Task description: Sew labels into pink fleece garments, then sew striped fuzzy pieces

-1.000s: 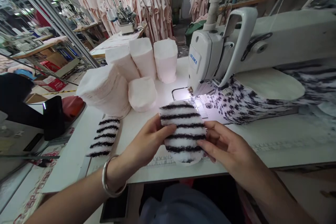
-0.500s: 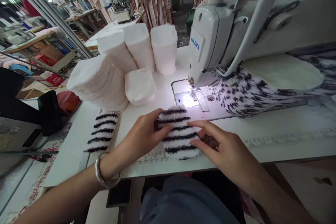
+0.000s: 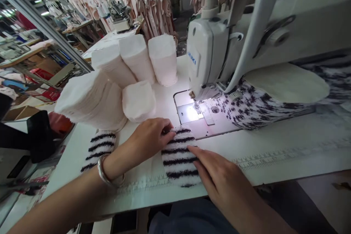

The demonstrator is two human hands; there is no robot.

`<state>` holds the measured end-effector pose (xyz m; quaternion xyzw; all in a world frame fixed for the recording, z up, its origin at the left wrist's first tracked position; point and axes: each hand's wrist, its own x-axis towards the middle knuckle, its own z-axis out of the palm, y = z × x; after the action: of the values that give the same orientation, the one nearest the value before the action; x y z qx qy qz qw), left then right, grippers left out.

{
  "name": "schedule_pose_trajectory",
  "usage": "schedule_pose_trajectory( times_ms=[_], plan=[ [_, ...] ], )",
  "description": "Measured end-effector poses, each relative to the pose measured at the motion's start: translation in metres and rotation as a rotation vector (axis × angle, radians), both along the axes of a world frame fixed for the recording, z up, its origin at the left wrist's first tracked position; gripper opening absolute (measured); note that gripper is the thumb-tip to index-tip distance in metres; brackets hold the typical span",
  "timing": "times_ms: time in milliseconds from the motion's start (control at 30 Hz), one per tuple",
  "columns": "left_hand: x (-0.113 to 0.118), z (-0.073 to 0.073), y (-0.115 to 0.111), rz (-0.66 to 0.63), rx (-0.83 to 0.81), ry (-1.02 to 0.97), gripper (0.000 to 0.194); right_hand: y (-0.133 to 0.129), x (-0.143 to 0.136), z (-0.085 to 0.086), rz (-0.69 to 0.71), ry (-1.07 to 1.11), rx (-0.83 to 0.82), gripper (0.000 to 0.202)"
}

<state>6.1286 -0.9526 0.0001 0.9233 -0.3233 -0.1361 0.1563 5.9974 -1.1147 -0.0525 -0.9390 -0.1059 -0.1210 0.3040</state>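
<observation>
A black-and-white striped plush fabric piece [image 3: 179,161] lies flat on the sewing table in front of the sewing machine's needle area. My left hand [image 3: 149,137], with a silver bangle at the wrist, pinches its upper left corner between thumb and curled fingers. Along the right edge, my right hand [image 3: 219,172] rests with its fingers stretched out, the tips touching the plush. Another striped plush piece [image 3: 100,148] lies on the left, partly hidden by my left forearm. The lit needle plate [image 3: 189,112] of the white sewing machine [image 3: 204,51] sits just beyond the fabric.
Stacks of white fabric pieces [image 3: 90,97] stand behind my left hand, with a lower stack [image 3: 139,101] beside them. Spotted plush fabric [image 3: 255,106] bunches right of the needle under a pale oval piece [image 3: 287,82]. A printed ruler [image 3: 255,161] runs along the table's front.
My left hand has shifted from the fabric's left side to its upper corner. My right fingers have straightened and lie flatter on the right edge. The camera view has also shifted.
</observation>
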Motion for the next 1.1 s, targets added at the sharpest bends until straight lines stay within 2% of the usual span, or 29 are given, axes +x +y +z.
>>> schedule_pose_trajectory(
  times_ms=[133,333,700,800,1000,1100],
  plan=[
    [0.006,0.001,0.000,0.022,0.018,0.066,0.019,0.003,0.000,-0.002,-0.001,-0.064,-0.033,0.042],
    [0.012,0.002,0.003,0.062,-0.037,0.164,0.025,0.003,-0.002,-0.005,0.025,-0.119,0.007,0.048],
    [0.014,-0.004,-0.006,0.091,-0.036,0.239,0.023,0.003,0.000,-0.016,0.027,-0.015,0.025,0.045],
    [0.013,-0.004,-0.005,0.091,-0.048,0.234,0.023,0.001,0.001,-0.012,0.015,0.006,0.080,0.041],
    [0.015,-0.007,-0.004,0.070,-0.105,0.246,0.021,-0.014,0.006,0.008,-0.010,0.243,0.370,0.039],
    [0.017,-0.009,-0.003,0.068,-0.113,0.290,0.023,-0.017,0.007,0.016,-0.025,0.347,0.381,0.038]
  ],
)
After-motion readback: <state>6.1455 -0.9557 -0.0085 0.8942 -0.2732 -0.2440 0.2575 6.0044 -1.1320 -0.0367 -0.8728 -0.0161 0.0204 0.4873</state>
